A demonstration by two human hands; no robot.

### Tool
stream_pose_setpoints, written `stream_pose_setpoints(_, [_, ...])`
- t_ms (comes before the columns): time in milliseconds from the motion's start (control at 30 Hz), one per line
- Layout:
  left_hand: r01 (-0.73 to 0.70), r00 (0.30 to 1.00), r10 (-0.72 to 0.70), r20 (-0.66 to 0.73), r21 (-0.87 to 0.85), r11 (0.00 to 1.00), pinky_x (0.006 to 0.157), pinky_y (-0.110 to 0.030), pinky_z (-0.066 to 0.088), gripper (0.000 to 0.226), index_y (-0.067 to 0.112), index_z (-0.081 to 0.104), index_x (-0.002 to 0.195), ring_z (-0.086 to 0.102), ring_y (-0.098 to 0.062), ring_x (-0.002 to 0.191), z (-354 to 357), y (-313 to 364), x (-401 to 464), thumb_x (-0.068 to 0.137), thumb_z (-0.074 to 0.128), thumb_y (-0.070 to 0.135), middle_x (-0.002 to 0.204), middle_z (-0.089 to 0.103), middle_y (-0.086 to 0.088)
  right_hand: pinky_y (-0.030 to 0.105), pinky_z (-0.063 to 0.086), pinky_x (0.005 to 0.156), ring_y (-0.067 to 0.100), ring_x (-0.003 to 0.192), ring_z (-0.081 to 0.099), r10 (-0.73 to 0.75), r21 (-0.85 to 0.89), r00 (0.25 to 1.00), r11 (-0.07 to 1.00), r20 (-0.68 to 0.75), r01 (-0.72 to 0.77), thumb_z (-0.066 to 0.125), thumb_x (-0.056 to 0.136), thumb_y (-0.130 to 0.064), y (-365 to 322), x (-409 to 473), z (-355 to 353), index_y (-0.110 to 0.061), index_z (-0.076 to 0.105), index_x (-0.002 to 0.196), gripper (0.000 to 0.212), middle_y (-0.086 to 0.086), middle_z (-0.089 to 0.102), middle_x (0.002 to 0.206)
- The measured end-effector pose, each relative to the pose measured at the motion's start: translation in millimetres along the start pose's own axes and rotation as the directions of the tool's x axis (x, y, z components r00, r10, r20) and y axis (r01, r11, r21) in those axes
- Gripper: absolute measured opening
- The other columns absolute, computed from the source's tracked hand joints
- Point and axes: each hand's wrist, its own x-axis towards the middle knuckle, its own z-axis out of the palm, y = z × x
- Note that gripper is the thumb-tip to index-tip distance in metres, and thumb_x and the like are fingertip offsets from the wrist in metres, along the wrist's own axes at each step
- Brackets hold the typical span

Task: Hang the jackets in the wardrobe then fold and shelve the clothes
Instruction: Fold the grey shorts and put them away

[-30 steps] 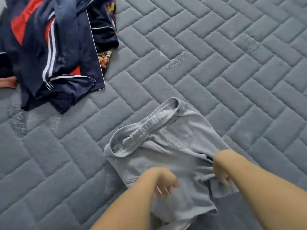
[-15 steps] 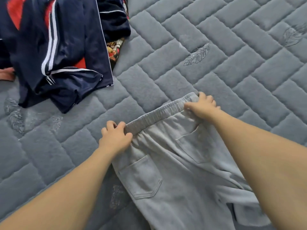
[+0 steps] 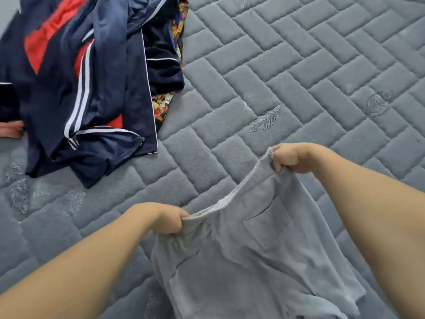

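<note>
Left hand [image 3: 164,218] fisted round near end of elastic waistband, fingers curled into bunched cloth. Right hand [image 3: 291,158] likewise clenched on far end of waistband, knuckles up. Grey shorts [image 3: 248,261] stretched between both fists, waistband taut and raised, two patch pockets facing up, rest of fabric trailing toward bottom edge of frame over grey quilted mattress [image 3: 287,72]. Heap of navy clothes [image 3: 76,88] with white stripes and red panels lies well apart, upper left. Patterned multicolour garment [image 3: 162,107] peeks out beneath heap's right side.
</note>
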Motion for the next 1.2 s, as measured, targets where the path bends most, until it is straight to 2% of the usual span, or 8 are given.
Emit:
stream_pose_setpoints(133, [0.209, 0.757, -0.130, -0.640, 0.049, 0.977, 0.089, -0.039, 0.043, 0.035, 0.018, 0.062, 0.111, 0.054, -0.033, 0.113, -75, 15, 2, 0.081, 0.043, 0.018, 0.126, 0.059, -0.012, 0.028, 0.042, 0.055, 0.025, 0.070, 0.048, -0.028, 0.151, 0.911, 0.984, -0.410, 0.098, 0.039, 0.071, 0.002, -5, 18, -39, -0.010, 0.049, 0.078, 0.017, 0.015, 0.046, 0.078])
stream_pose_setpoints(267, [0.322, 0.642, -0.261, -0.721, -0.055, 0.945, 0.106, -0.071, 0.013, 0.070, 0.027, 0.026, 0.145, 0.006, -0.030, 0.141, -113, 33, 14, 0.076, 0.041, 0.033, 0.152, 0.010, -0.004, 0.050, 0.023, 0.112, 0.034, 0.135, 0.026, -0.009, -0.108, 0.589, 0.985, -0.808, -0.134, 0.051, 0.079, -0.019, -10, 49, -35, -0.019, 0.032, 0.137, 0.060, 0.012, 0.024, 0.143])
stream_pose_setpoints(400, [0.157, 0.699, -0.240, -0.674, -0.182, 0.971, 0.105, -0.079, -0.001, 0.095, 0.048, -0.014, 0.149, -0.029, -0.022, 0.146, -90, 44, 54, 0.076, 0.044, 0.029, 0.157, -0.031, 0.011, 0.068, -0.010, 0.110, 0.028, 0.148, -0.009, -0.349, -0.501, 0.647, 0.864, -0.678, -0.059, 0.043, 0.090, -0.039, 5, 77, 31, -0.029, 0.000, 0.154, 0.077, 0.005, -0.008, 0.161])
stream_pose_setpoints(500, [0.146, 0.740, -0.224, -0.634, -0.174, 0.974, 0.098, -0.083, -0.004, 0.107, 0.051, -0.035, 0.139, -0.046, -0.020, 0.136, -56, 34, 88, 0.069, 0.041, 0.023, 0.145, -0.051, 0.014, 0.069, -0.014, 0.110, 0.025, 0.147, -0.024, -0.336, -0.594, 0.748, 0.799, -0.573, -0.096, 0.021, 0.097, -0.058, 44, 96, 81, -0.034, -0.012, 0.154, 0.070, 0.002, -0.025, 0.161])
stream_pose_setpoints(667, [0.179, 0.657, -0.279, -0.700, -0.214, 0.960, 0.079, -0.083, -0.021, 0.113, 0.056, -0.047, 0.125, -0.061, -0.019, 0.120, -57, 29, 120, 0.055, 0.037, 0.028, 0.132, -0.063, 0.014, 0.063, -0.012, 0.114, 0.025, 0.148, -0.022, -0.393, -0.623, 0.657, 0.767, -0.643, -0.152, 0.008, 0.093, -0.064, 71, 123, 90, -0.033, -0.012, 0.154, 0.071, 0.012, -0.019, 0.162])
stream_pose_setpoints(967, [0.318, 0.581, -0.311, -0.752, -0.142, 0.937, 0.079, -0.081, -0.027, 0.107, 0.047, -0.052, 0.125, -0.060, -0.029, 0.120, -54, 33, 136, 0.061, 0.033, 0.033, 0.134, -0.063, 0.003, 0.062, -0.009, 0.116, 0.027, 0.150, -0.018, -0.470, -0.654, 0.604, 0.748, -0.644, -0.115, 0.013, 0.093, -0.063, 77, 132, 87, -0.030, -0.003, 0.156, 0.073, 0.014, -0.013, 0.163])
stream_pose_setpoints(1100, [0.490, 0.424, -0.209, -0.881, 0.029, 0.871, 0.099, -0.078, -0.018, 0.080, 0.013, -0.028, 0.149, -0.032, -0.037, 0.142, -24, 67, 121, 0.084, 0.017, 0.017, 0.157, -0.034, -0.012, 0.057, -0.020, 0.113, 0.022, 0.146, -0.030, -0.493, -0.658, 0.683, 0.753, -0.539, 0.024, 0.006, 0.091, -0.065, 81, 116, 79, -0.031, -0.011, 0.155, 0.074, 0.009, -0.025, 0.161])
stream_pose_setpoints(1200, [0.353, 0.390, -0.065, -0.918, 0.084, 0.932, 0.117, -0.065, -0.003, 0.075, 0.012, -0.008, 0.156, -0.009, -0.031, 0.151, 44, 93, 115, 0.089, 0.024, 0.013, 0.165, -0.011, -0.008, 0.053, -0.020, 0.115, 0.015, 0.147, -0.025, -0.568, -0.695, 0.703, 0.704, -0.428, 0.145, 0.011, 0.092, -0.064, 128, 83, 80, -0.029, -0.012, 0.155, 0.075, -0.001, -0.020, 0.163])
